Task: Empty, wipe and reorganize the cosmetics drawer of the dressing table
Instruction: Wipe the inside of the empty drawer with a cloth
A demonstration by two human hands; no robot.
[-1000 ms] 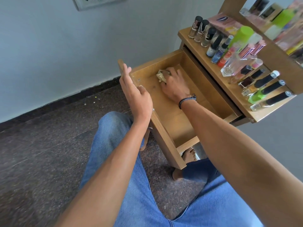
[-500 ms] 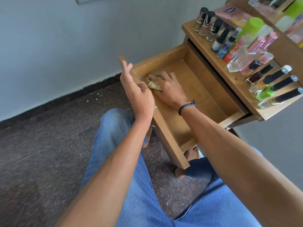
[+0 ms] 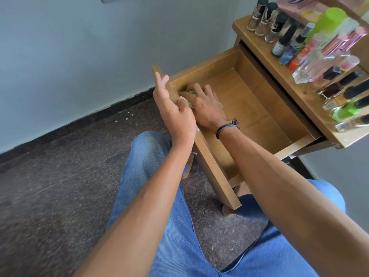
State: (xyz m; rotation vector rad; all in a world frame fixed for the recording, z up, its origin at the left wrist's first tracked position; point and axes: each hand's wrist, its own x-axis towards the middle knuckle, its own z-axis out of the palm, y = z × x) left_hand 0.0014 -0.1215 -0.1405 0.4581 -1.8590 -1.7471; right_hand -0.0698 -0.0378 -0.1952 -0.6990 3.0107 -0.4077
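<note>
Your right hand (image 3: 206, 107) lies palm down inside the drawer (image 3: 257, 108), fingers spread and pressing a crumpled cloth (image 3: 190, 103) against the drawer floor at the front left corner. The cloth is largely covered by the hand; only a pale greenish edge shows beside your fingers. Your left hand (image 3: 174, 110) rests on the top edge of the drawer front (image 3: 211, 164), fingers extended and loose, gripping nothing; whether the thumb hooks over the inner face cannot be determined.

The drawer is pulled well out from the dressing table (image 3: 247, 39). Apart from your hand and the cloth, its wooden floor shows bare. A dark bracelet (image 3: 226, 127) sits on your right wrist.

On the table top, to the right of the drawer, the cosmetics stand and lie together: upright nail polish bottles (image 3: 265, 21) at the far end, a green bottle (image 3: 327, 23) behind them, a clear glass perfume bottle (image 3: 313, 66) near the middle, and further bottles lying flat at the near end.

Your legs, in blue jeans (image 3: 179, 236), sit below the drawer over a dark speckled floor (image 3: 50, 176).
</note>
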